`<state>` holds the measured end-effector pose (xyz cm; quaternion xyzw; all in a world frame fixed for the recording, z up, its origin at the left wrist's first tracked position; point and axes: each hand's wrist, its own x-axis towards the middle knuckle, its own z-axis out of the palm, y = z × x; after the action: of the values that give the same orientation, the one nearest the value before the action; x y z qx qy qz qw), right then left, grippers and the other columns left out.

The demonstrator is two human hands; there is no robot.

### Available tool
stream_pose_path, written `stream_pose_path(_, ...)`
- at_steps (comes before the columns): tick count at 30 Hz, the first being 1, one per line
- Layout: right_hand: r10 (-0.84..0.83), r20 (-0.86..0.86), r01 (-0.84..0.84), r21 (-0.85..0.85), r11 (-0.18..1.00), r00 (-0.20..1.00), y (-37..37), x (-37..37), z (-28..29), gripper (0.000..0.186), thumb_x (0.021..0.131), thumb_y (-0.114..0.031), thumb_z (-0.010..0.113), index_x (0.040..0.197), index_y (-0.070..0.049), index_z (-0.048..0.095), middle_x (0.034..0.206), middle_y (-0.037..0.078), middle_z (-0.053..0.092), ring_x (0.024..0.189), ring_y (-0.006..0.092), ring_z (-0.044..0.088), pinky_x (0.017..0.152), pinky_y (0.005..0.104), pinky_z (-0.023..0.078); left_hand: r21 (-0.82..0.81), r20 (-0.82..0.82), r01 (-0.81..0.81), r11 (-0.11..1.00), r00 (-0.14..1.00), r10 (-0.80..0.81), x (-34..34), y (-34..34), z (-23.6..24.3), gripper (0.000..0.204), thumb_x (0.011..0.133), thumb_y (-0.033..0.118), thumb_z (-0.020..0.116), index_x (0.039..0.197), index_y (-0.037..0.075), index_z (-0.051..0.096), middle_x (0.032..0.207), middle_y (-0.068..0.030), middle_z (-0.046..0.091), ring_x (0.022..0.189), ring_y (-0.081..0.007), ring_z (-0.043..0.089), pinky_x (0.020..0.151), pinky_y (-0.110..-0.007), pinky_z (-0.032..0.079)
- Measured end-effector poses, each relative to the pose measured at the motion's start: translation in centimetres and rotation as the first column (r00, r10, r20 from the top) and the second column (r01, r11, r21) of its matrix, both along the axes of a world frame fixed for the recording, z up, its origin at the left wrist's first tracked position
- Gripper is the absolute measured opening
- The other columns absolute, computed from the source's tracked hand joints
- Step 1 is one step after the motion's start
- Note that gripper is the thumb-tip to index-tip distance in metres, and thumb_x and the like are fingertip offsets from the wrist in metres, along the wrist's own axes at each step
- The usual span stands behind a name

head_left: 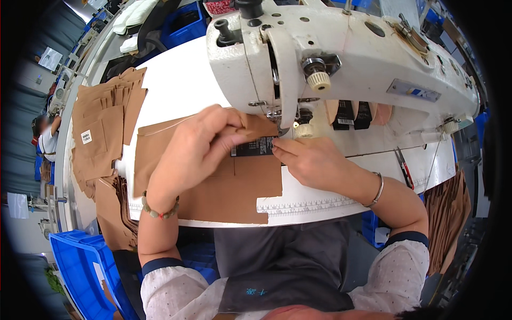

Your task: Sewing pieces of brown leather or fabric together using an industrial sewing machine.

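The left hand (198, 143), fingers curled, pinches a folded brown fabric flap (260, 126) under the white metal sewing machine (352, 53); the right hand (314, 164), fingertips together, meets a black rectangular label (252, 148), grip unclear. Beneath, a broad brown fabric panel (237, 192) lies on the white counter (173, 69); a blue plastic bin (80, 269) stands lower left.

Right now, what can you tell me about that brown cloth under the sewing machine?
The brown cloth looks like matte woven fabric, mostly flat on the white table, its right edge stepped near the front. A black label with pale print lies across its upper part. The left hand pinches a raised fold near the needle area of the sewing machine; the right hand has fingertips at the label's right end.
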<state>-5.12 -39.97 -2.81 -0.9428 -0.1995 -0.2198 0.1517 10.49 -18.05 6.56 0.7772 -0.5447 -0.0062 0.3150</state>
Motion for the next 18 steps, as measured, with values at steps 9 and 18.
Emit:
stream_pose_path(9,-0.052,-0.109,0.054,0.017,0.998,0.993,0.1,-0.5,0.9,0.012,0.085,-0.009,0.07,0.096,-0.004,0.07,0.093,0.009,0.062,0.081,0.0245,0.07,0.061,0.0391,0.056,0.283,0.288,-0.056,0.957,0.957,-0.029,-4.6,-0.4,-3.8,0.056,0.068,0.01,0.083,0.122,0.01,0.067,0.116,-0.007,0.065,0.106,-0.0307,0.063,0.093,-0.045,0.051)
stream_pose_path(18,-0.053,-0.1,0.05,-0.037,0.998,0.994,-0.3,-0.6,0.2,0.024,0.082,-0.01,0.073,0.106,-0.007,0.074,0.08,0.002,0.061,0.068,0.0191,0.067,0.054,0.0356,0.051,0.226,0.231,-0.081,0.971,0.973,0.027,-5.5,-0.3,-6.9,0.054,0.072,0.004,0.075,0.126,0.011,0.074,0.09,-0.0019,0.072,0.083,-0.0218,0.067,0.083,-0.038,0.046)
